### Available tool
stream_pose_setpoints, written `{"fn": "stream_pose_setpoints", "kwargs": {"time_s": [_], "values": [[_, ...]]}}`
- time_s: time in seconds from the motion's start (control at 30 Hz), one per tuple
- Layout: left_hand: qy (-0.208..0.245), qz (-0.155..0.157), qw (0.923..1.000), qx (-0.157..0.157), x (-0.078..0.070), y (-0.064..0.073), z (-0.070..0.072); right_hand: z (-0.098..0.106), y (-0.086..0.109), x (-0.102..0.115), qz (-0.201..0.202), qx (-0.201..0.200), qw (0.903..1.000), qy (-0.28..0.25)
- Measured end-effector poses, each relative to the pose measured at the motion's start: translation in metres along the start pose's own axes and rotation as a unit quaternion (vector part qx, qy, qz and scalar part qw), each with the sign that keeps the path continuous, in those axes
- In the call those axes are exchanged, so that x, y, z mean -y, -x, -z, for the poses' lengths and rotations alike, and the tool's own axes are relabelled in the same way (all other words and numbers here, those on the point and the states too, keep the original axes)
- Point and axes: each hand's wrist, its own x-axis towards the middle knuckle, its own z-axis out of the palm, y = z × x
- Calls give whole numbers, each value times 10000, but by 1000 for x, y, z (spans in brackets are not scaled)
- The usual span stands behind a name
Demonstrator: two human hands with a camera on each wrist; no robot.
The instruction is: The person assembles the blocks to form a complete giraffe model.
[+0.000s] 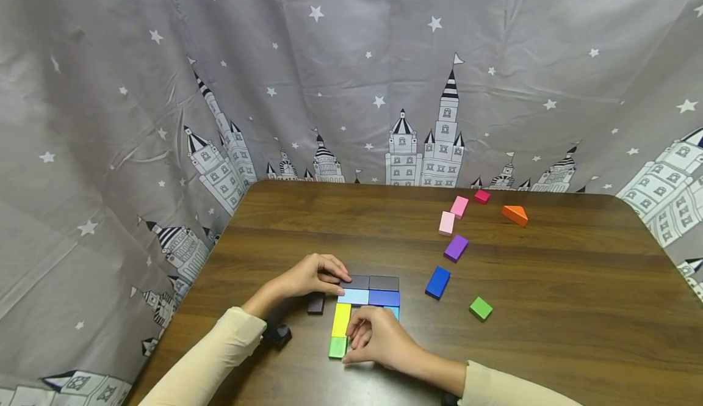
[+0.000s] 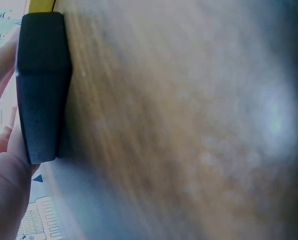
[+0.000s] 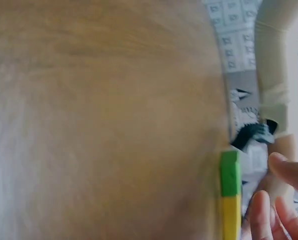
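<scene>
Several coloured blocks lie joined in a flat arrangement in front of me in the head view. My left hand [image 1: 307,276] has its fingertips at the left ends of a dark grey block [image 1: 357,282] and a light blue block [image 1: 353,297]. Beneath that hand lies a separate dark block [image 1: 315,304], large and close in the left wrist view. My right hand [image 1: 381,340] hovers low over the near part, fingers loosely bent beside a yellow block [image 1: 340,320] and a green block [image 1: 337,348]. Nothing shows between its thumb and fingers in the right wrist view. It partly hides the arrangement.
Loose blocks spread to the right: blue [image 1: 437,282], purple [image 1: 456,248], light pink [image 1: 447,223], pink [image 1: 459,207], red [image 1: 482,196] and green [image 1: 480,309]. An orange triangular block [image 1: 515,214] lies farther back. A grey curtain [image 1: 340,76] hangs behind the wooden table [image 1: 549,284].
</scene>
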Motion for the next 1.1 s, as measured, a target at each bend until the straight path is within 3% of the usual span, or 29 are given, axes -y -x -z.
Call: {"fn": "stream_pose_setpoints", "kwargs": {"time_s": [0.3,0.67,0.93,1.1], "values": [[-14,-2,10000,-9,2,0,-1,41,16,11,297,-238,9977,-552],[30,48,10000,-24,1,-1,1,106,56,2,850,-950,9918,13],[-16,3,10000,-6,1,-1,1,139,81,-8,676,-1754,9815,366],[-36,-23,10000,3,0,-1,1,153,96,-15,266,-2357,9669,940]]}}
